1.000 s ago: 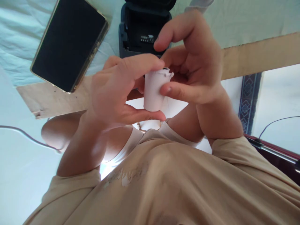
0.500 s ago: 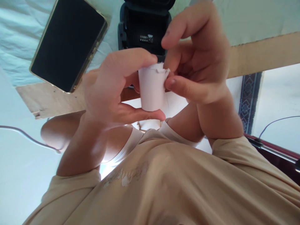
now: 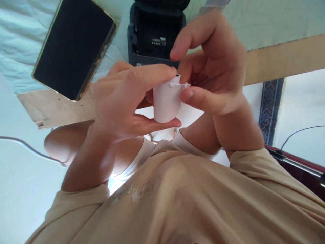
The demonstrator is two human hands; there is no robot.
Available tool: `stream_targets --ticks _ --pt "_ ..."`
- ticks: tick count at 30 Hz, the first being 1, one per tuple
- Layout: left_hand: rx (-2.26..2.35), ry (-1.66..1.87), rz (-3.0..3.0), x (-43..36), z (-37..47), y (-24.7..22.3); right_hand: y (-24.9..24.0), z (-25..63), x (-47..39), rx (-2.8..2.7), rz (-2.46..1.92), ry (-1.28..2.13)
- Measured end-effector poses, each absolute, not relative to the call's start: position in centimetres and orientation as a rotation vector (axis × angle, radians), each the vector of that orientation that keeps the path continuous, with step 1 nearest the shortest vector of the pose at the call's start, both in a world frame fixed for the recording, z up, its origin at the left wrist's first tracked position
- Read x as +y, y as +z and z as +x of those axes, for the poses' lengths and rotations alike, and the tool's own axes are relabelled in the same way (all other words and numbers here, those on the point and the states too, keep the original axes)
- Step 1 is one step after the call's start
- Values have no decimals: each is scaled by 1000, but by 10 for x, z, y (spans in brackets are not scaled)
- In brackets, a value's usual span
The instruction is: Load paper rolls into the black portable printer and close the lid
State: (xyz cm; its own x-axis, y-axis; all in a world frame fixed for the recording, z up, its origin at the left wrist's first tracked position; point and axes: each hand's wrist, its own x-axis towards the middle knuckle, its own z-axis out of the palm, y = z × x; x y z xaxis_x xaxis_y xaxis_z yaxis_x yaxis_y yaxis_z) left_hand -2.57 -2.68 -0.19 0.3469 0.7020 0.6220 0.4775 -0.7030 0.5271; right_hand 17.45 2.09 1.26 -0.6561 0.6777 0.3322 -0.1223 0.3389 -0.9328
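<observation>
A small white paper roll with a ragged, torn upper edge is held between the fingers and thumb of my left hand. One finger lies along its top and another digit supports it from below. My right hand is at the roll's right side, its lower digit touching the torn edge and its upper finger raised and bent. Beyond my hands stands a black device with its lid up and a small printed label inside its bay.
A phone lies face up at the left on a pale green cloth. The wooden table edge runs across the view. My legs are below it. A cable hangs at the far left.
Both hands have shifted slightly, and the roll has moved a little right and down and tilted. The lower digit of my right hand now touches its torn edge more closely.
</observation>
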Motion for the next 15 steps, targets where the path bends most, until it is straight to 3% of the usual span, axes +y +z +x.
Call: stream_targets --ticks 15 --pt "1087 1153 2354 -33 -29 4 22 174 21 -1861 -440 1422"
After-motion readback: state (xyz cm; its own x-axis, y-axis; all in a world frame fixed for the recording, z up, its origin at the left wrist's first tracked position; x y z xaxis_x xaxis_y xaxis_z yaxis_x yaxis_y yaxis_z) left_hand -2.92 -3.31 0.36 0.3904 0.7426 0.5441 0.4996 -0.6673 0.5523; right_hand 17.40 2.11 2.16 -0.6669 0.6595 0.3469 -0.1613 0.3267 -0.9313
